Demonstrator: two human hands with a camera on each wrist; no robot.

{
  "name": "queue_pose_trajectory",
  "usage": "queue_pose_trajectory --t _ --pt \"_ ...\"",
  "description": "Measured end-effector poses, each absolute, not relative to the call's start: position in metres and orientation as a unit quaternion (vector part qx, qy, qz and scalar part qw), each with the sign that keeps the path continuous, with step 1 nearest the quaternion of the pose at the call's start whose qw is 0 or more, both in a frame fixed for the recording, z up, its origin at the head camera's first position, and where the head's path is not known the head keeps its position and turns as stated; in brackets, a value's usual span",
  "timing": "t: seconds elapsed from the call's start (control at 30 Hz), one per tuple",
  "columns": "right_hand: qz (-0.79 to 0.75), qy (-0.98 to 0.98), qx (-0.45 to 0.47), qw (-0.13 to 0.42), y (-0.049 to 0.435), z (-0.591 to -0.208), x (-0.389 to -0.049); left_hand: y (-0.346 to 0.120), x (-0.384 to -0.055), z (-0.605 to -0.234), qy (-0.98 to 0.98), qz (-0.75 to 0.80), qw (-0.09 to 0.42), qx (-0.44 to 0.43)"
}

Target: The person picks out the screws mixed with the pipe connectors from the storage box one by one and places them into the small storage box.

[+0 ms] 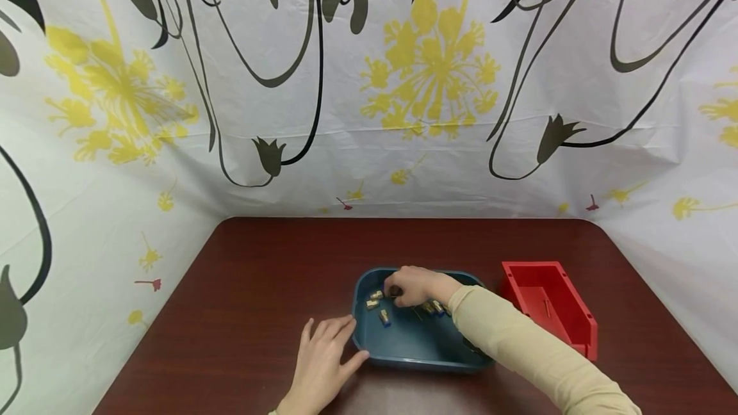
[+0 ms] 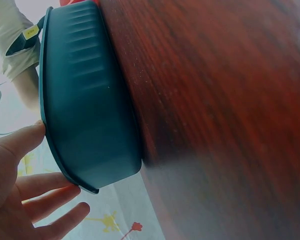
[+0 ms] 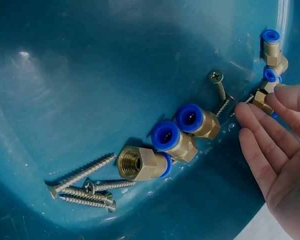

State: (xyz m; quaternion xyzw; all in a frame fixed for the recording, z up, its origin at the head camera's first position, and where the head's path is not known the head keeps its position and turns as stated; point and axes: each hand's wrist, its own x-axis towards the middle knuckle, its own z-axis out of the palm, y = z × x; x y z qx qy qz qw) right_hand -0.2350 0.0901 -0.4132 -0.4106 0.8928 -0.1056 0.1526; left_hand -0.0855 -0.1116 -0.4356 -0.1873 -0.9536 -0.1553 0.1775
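A blue-green tray [image 1: 423, 362] holds brass push-in fittings with blue collars and several screws. My right hand [image 1: 418, 285] reaches into its far side, where thumb and fingers pinch a brass fitting [image 3: 262, 99], partly hidden by the fingers. More fittings [image 3: 177, 140] lie beside that hand, with screws [image 3: 87, 187] near the tray's curved wall. A few fittings [image 1: 384, 317] sit toward the tray's left. My left hand [image 1: 325, 357] rests against the tray's left rim with fingers spread, thumb at the near corner; in the left wrist view its fingertips touch the rim.
A red bin [image 1: 567, 293] stands right of the tray, partly behind the right sleeve [image 1: 530, 344], with a thin screw-like piece inside. Both containers are on a dark red-brown table [image 1: 277, 274]. A patterned cloth [image 1: 346, 114] hangs behind and at the sides.
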Motion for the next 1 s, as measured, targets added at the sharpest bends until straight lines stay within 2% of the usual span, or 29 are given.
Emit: queue_pose_trajectory --t 0.6,1.0 --pt "-0.092 0.896 -0.408 0.151 0.0883 -0.4209 -0.2337 -0.1116 -0.0851 -0.4337 -0.954 -0.157 0.173 -0.187" --pt "-0.083 0.896 -0.398 0.179 0.0861 -0.4228 -0.2303 -0.1115 -0.0855 -0.4341 -0.955 -0.157 0.171 -0.186"
